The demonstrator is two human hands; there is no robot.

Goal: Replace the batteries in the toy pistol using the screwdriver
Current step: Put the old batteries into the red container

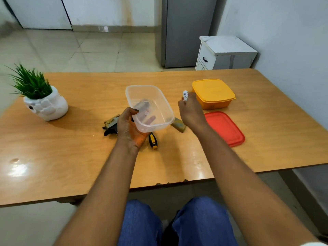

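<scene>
My left hand grips the clear container by its near left corner, thumb hooked over the rim and fingers underneath, showing through the plastic bottom. The container is lifted off the wooden surface and tilted. Something dark lies inside it toward the far side, too blurred for me to name.

My right hand is at about three o'clock from the container, held above the surface, fingers closed in a pinch around a small white battery with dark markings that sticks up out of my fingertips.

The toy pistol lies on the surface at about nine o'clock from my left hand, mostly hidden behind it; I see a tan and black part with a dark grip. At about three o'clock from the container's near edge, another tan piece rests on the surface between my two hands; I cannot tell whether it belongs to the pistol. The screwdriver, yellow and black handle showing, lies on the surface at about six o'clock from the container, just beside my left wrist.

At about two o'clock from my right hand sits a closed yellow box. A red lid lies flat at four o'clock, just beside my right wrist. A potted plant in a white pot stands far off at nine o'clock.
</scene>
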